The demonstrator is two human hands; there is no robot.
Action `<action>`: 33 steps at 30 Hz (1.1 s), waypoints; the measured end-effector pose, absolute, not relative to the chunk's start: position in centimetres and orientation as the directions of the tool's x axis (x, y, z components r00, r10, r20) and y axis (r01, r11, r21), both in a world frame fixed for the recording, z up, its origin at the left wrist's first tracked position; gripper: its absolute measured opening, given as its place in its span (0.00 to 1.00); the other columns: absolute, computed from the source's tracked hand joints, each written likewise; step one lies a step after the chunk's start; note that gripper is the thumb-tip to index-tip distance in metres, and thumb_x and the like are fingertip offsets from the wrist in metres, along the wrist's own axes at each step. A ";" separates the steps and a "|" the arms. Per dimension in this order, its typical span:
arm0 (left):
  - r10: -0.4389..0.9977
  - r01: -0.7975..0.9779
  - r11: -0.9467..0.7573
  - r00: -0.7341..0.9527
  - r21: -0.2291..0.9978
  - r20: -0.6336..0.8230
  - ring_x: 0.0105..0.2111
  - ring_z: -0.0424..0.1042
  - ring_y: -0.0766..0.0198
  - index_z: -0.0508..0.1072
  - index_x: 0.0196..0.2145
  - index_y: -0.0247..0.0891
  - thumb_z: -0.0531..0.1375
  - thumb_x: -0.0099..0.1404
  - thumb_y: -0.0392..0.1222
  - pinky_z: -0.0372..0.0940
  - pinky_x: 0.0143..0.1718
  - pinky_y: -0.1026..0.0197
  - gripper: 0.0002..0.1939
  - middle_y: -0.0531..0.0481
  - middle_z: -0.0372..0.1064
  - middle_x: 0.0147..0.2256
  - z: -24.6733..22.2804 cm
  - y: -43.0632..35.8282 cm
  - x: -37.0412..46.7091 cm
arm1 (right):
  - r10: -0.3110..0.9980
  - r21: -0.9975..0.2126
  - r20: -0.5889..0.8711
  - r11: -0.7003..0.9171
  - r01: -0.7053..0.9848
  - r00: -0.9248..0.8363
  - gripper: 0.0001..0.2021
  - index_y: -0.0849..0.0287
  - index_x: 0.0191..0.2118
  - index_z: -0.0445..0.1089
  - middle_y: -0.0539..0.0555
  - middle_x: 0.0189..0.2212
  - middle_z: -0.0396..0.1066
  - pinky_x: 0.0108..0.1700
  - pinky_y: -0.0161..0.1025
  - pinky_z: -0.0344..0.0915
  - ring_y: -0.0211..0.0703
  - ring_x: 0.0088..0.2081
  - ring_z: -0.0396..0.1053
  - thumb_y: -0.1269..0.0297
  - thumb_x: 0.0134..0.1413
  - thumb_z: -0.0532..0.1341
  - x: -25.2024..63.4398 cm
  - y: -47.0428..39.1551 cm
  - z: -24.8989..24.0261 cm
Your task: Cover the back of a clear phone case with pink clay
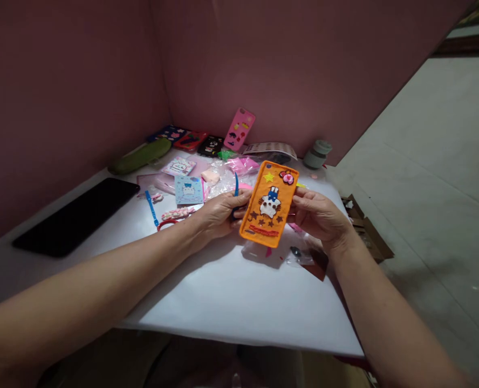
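– Case [269,203] up off the surface [239,302], right between the two hands! What's the left hand [223,213] doing?

– Partly closed, thumb and fingers at the left edge, pinching the case, and there's a slender blue tool [236,186] tucked in that same grip. What kind of tool, I can't tell.

– And over on the right hand [318,214]?

– Fingers curled, thumb forward, and it's pinching the opposite long edge. Some fingertips are hidden behind the case.

– Which way is it pointing?

– Decorated face to the camera, long axis running away from the wearer, steeply slanted: far end leaning right, near end left. Yellow star [268,177] and pink flower [288,178] at the far end, red strip [264,231] at the near end!

– Round about it?

– Clear packet [300,254] on the near right, pink case [239,129] propped at the back, light blue card [189,189] over to the left.
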State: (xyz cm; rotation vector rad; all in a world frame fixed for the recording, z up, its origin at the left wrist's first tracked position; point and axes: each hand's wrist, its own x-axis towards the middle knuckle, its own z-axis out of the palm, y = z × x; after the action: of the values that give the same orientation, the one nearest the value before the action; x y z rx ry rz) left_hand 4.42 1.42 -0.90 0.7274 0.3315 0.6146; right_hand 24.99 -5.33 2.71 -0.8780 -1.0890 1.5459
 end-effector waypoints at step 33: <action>0.599 -0.424 0.599 0.800 0.679 -0.029 0.14 0.49 0.76 0.70 0.33 0.34 0.58 0.65 0.37 0.47 0.14 0.73 0.05 0.58 0.54 0.20 -1.2 1.5 4.1 | 0.997 -0.909 0.029 -0.002 -0.416 -0.070 0.09 0.56 0.42 0.73 0.50 0.39 0.77 0.43 0.36 0.70 0.39 0.38 0.74 0.72 0.55 0.63 24.3 -4.8 1.7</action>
State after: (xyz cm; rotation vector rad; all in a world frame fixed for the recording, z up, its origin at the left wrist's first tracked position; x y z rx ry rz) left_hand 4.15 1.49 -1.17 0.7110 0.2662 0.6017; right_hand 24.25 -4.82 1.67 -0.8412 -0.9443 1.4253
